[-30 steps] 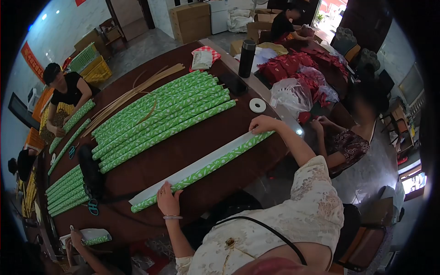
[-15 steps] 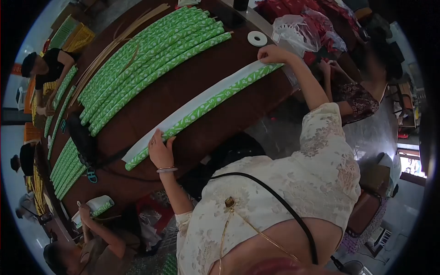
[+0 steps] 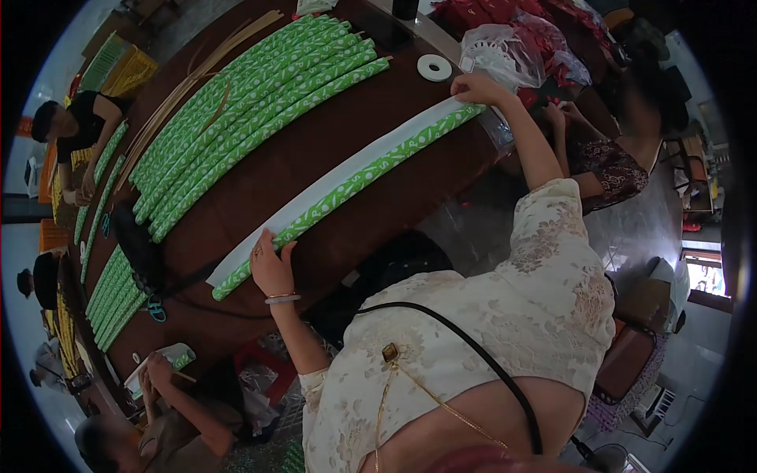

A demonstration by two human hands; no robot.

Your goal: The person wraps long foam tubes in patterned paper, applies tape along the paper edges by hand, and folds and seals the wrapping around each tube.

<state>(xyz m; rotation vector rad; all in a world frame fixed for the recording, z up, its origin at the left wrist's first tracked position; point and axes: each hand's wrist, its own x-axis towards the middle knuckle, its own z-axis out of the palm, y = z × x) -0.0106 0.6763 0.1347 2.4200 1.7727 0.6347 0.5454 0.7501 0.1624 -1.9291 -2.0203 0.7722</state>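
Observation:
A long roll of green patterned paper (image 3: pixel 355 183), with a white strip showing along its far side, lies diagonally across the dark red table. Near its lower left end, my left hand (image 3: pixel 272 266) grips the paper, thumb on the near side and fingers on the white strip. At the upper right end my right hand (image 3: pixel 478 91) pinches the paper's edge. A white tape ring (image 3: pixel 434 68) lies just beyond my right hand. Finished-looking green tubes (image 3: pixel 260 118) lie side by side in a pile past the roll.
Thin wooden strips (image 3: pixel 185 83) lie behind the tubes. More green tubes (image 3: pixel 114 303), teal scissors (image 3: pixel 157 308) and a black object (image 3: pixel 134 244) are at the left. Co-workers sit left, lower left and right. A clear plastic bag (image 3: pixel 505 57) lies at the upper right.
The view has tilted downward since the first frame. Both hands keep their hold at the roll's ends. The lower-left co-worker's hands have moved closer together.

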